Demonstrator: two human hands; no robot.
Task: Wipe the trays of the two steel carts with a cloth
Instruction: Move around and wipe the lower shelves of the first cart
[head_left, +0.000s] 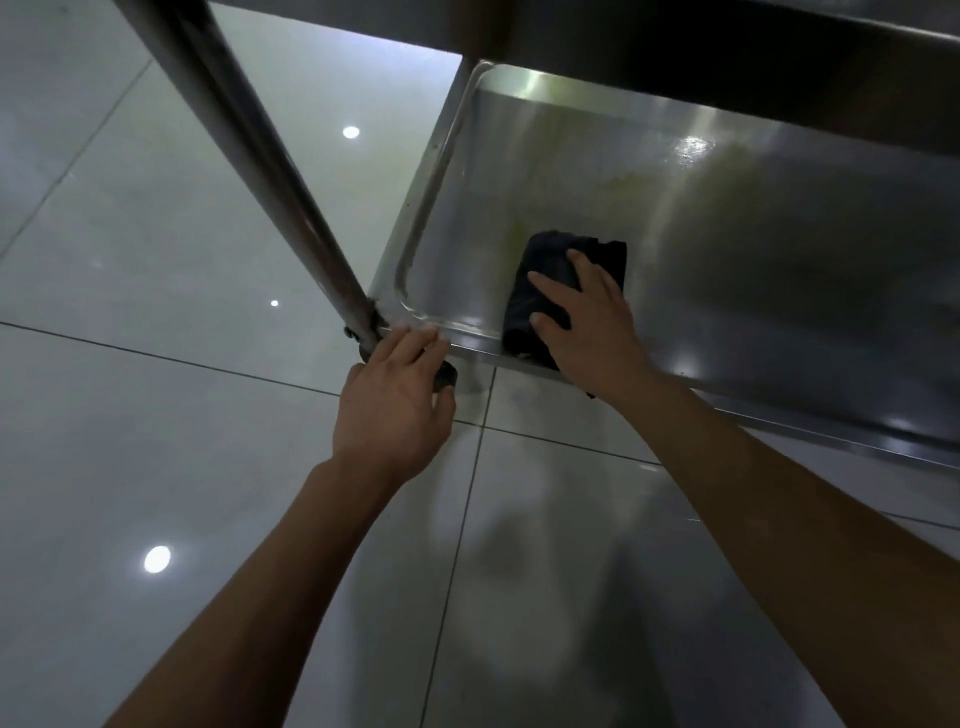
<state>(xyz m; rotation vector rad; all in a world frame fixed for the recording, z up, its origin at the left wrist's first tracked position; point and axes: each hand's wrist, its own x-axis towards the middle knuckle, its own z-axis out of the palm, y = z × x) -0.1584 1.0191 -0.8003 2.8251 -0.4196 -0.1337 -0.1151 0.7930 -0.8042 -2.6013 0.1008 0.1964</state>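
Cloth (563, 291), dark and bunched, lies on the bottom tray (753, 270) near its front left corner, pressed flat under the right hand (587, 317) with fingers spread, likely to scrub the yellowish smears beyond it. The left hand (397, 400) grips the tray's front left corner beside the cart post (260, 161), apparently steadying the cart. Otherwise the tray holds nothing.

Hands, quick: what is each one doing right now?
Left hand: grips the tray corner by the cart leg.
Right hand: open, pressing the dark cloth flat.
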